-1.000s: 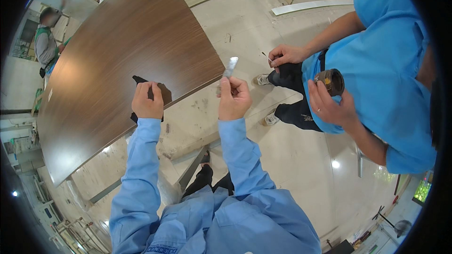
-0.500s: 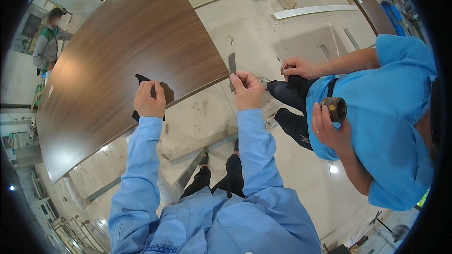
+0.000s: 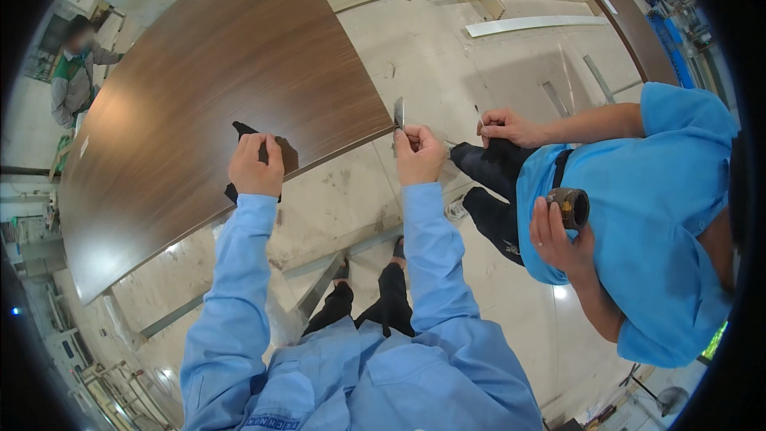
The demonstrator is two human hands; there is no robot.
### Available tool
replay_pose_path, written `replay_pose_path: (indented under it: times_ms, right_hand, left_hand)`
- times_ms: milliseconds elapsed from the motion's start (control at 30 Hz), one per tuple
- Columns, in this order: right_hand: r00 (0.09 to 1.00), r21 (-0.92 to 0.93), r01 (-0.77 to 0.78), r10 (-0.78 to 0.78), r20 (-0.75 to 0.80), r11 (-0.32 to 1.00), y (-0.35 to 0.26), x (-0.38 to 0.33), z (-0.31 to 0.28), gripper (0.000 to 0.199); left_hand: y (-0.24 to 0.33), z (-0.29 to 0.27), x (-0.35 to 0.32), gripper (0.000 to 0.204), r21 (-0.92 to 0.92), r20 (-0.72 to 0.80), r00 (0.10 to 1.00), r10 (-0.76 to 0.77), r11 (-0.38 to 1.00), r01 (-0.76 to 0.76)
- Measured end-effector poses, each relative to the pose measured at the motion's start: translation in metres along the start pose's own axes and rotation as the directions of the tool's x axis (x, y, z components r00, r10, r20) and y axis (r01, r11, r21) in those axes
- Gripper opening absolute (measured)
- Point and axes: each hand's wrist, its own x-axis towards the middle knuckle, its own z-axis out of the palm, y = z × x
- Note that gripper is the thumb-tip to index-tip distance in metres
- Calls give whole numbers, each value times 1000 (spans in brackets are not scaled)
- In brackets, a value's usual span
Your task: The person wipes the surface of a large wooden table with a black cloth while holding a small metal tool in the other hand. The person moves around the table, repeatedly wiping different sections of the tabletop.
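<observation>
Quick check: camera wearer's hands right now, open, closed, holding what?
Left hand: closed, holding a black piece by the brown board's edge.
Right hand: closed, pinching a thin metal strip.

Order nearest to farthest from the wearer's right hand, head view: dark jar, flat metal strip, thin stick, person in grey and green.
1. Flat metal strip: in the right hand.
2. Thin stick: to the right.
3. Dark jar: farther right, lower.
4. Person in grey and green: upper left.
</observation>
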Motion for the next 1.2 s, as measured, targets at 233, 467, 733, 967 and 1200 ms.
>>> replay_pose_path:
  times_ms: [233,467,733,967,1200]
  right_hand:
    - [999,178,-47,42,31,983,11,-2,1,9]
    - [1000,321,3,-3,0,947,2,-3,1,8]
    - [994,325,4,32,-104,946,2,-20,26,12]
    - [979,521,-172,203,-2,836,31,-21,27,14]
    - [955,506,-172,269,-124,845,49,-28,30,14]
  left_hand:
    - [-2,1,0,9,0,-7,1000,13,1000,-13]
    - [-1,1,-1,10,-15,-23,1000,15,1000,-15]
    - [-2,1,-1,10,-10,-9,1000,-3,1000,3]
    - [0,1,1,10,-16,-11,1000,6,1000,-7]
    - [-2,1,-1,12,-3,-2,1000,23,1000,-23]
